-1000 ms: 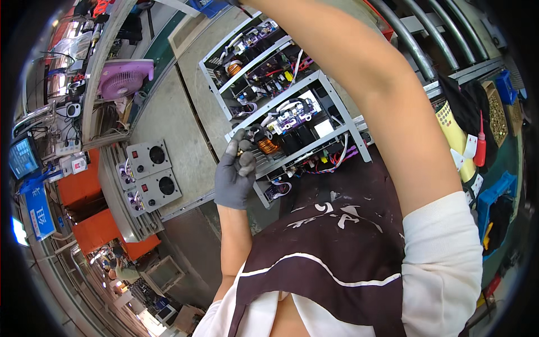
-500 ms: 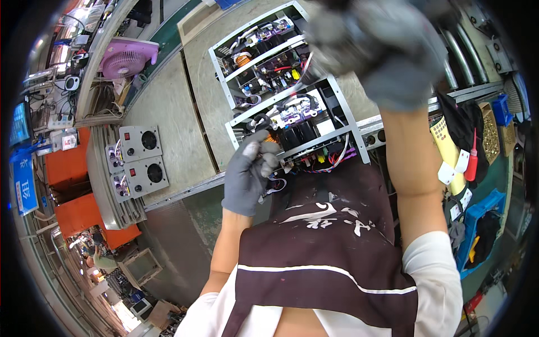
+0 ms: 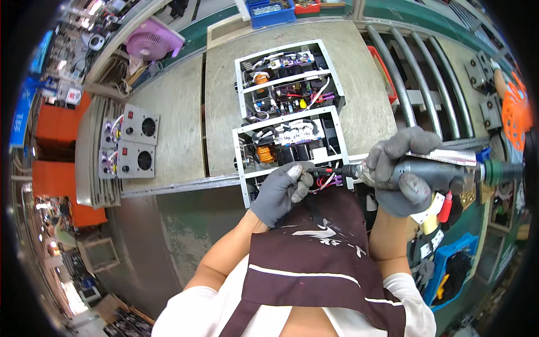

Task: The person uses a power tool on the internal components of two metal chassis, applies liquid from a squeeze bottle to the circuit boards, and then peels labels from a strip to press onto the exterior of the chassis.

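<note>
L hand in thin grey fabric glove (image 3: pixel 282 194), fingers curled by bit tip; can't tell if pinching anything. R hand, matching glove (image 3: pixel 401 177), wrapped round dk cylindrical power screwdriver (image 3: pixel 437 171), bit pointing L, over near edge of near open silver metal frame w/ electronics (image 3: pixel 242 168). Similar far frame (image 3: pixel 241 90) just beyond.

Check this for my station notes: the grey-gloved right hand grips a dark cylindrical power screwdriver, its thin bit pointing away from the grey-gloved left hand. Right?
No: the head view shows the thin bit pointing toward the grey-gloved left hand. The grey-gloved right hand does grip the dark cylindrical power screwdriver.
</note>
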Demonstrator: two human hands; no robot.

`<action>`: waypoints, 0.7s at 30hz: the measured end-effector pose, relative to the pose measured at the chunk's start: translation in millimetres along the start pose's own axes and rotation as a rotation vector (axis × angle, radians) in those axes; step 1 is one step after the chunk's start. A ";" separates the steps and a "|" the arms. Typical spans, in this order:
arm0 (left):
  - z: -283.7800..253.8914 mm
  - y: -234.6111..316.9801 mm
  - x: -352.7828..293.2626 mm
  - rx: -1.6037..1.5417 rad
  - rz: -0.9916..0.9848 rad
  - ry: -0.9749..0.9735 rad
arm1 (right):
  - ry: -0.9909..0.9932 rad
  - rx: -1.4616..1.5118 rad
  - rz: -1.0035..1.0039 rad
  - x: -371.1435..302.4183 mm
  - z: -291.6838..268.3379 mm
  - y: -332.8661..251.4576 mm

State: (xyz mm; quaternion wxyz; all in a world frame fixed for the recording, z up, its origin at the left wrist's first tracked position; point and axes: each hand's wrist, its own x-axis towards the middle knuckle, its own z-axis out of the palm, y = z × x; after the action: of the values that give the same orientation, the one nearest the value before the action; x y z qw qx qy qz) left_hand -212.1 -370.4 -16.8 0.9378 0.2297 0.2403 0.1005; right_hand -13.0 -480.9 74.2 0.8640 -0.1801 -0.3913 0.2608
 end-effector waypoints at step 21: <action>0.8 -14.3 9.6 -0.167 0.213 0.070 | -0.057 -0.077 0.003 -1.3 14.9 19.3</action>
State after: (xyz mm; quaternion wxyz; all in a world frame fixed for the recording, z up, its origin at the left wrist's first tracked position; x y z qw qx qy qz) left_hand -202.3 -380.3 -26.9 0.9287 0.1715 0.2380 0.2271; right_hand -31.1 -464.6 72.9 0.8445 -0.2065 -0.4252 0.2517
